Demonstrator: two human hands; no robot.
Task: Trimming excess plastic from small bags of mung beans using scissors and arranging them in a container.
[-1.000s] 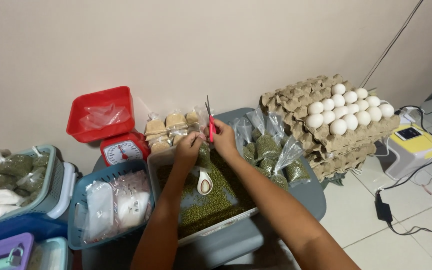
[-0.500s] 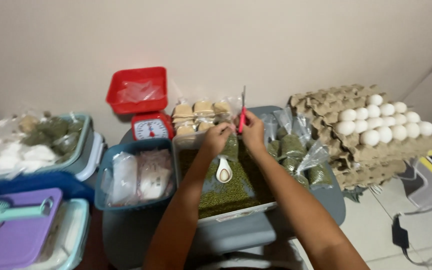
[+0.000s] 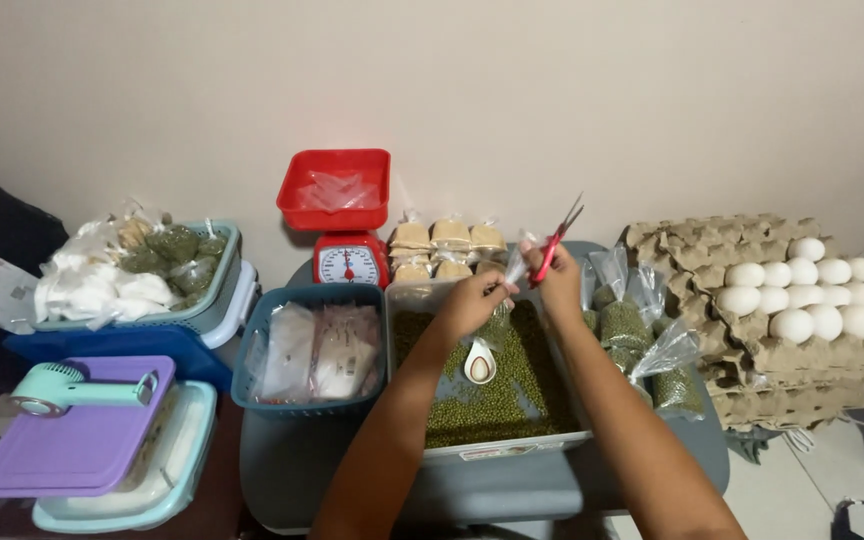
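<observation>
- Tilting now, my red-handled metal scissors (image 3: 555, 240) lean up-right above the bean tray (image 3: 497, 450); earlier they stood upright.
- My right hand (image 3: 560, 283) grips them; my left hand (image 3: 476, 297) pinches the small clear plastic bag (image 3: 514, 268).

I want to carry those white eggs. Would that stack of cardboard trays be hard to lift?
Probably tricky. The egg trays look like thin pulp cardboard, so they may bend. The eggs sit open on top, to one side, so the load might tilt, and they would likely crack if they fell.

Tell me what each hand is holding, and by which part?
The right hand holds red scissors by the handles. The left hand pinches a small clear bag of green beans near its top.
</observation>
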